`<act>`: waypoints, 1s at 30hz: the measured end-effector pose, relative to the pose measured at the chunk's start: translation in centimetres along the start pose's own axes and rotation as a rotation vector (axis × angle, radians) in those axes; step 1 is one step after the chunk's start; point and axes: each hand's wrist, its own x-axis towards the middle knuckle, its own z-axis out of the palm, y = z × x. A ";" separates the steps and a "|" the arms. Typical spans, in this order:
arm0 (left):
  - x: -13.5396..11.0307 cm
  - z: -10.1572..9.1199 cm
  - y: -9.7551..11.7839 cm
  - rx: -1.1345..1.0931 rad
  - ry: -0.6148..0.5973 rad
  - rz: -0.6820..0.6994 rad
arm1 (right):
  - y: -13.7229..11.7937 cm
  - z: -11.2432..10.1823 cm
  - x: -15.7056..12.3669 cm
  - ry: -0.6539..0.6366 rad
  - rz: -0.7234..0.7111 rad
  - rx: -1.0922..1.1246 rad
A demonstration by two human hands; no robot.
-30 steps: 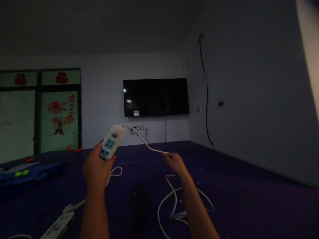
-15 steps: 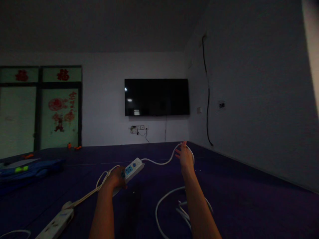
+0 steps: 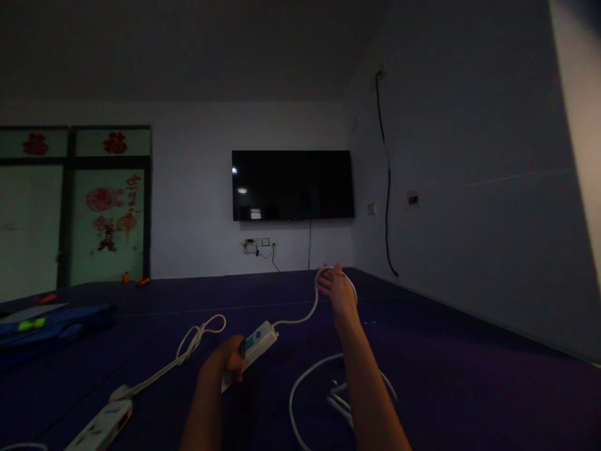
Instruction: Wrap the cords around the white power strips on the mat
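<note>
My left hand (image 3: 231, 358) is closed around a white power strip (image 3: 261, 340) with blue socket faces, held tilted with its cord end pointing up and right. From that end a white cord (image 3: 300, 320) runs to my right hand (image 3: 337, 285), which is raised further off with the cord looped over it between thumb and fingers. Loose coils of the cord (image 3: 297, 389) lie below my right forearm. At lower left rests a second white power strip (image 3: 101, 426), its cord (image 3: 162, 371) bundled in a loose knot beside my left hand.
A dark blue mat (image 3: 441, 376) spreads across the surface. Folded blue cloth (image 3: 70, 324) lies at left, with small orange objects (image 3: 142, 282) behind it. A television (image 3: 293, 186) hangs on the far wall above sockets (image 3: 263, 243). Glass doors (image 3: 107, 219) stand at left.
My left hand has lowered with the power strip, away from the bundled cord. My right hand has shifted slightly left, and the cord arches higher over it. The view has turned a little right.
</note>
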 end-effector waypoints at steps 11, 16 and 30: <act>-0.8 -2.0 2.4 -0.121 -0.042 0.052 | -1.3 1.7 -1.8 -0.157 0.035 0.041; -2.0 -2.8 6.7 -0.333 0.025 0.256 | -1.8 3.4 -3.0 -0.270 0.066 0.093; -4.0 -4.9 12.2 -0.965 0.236 0.548 | -3.4 5.0 -5.5 -0.602 -0.030 -0.097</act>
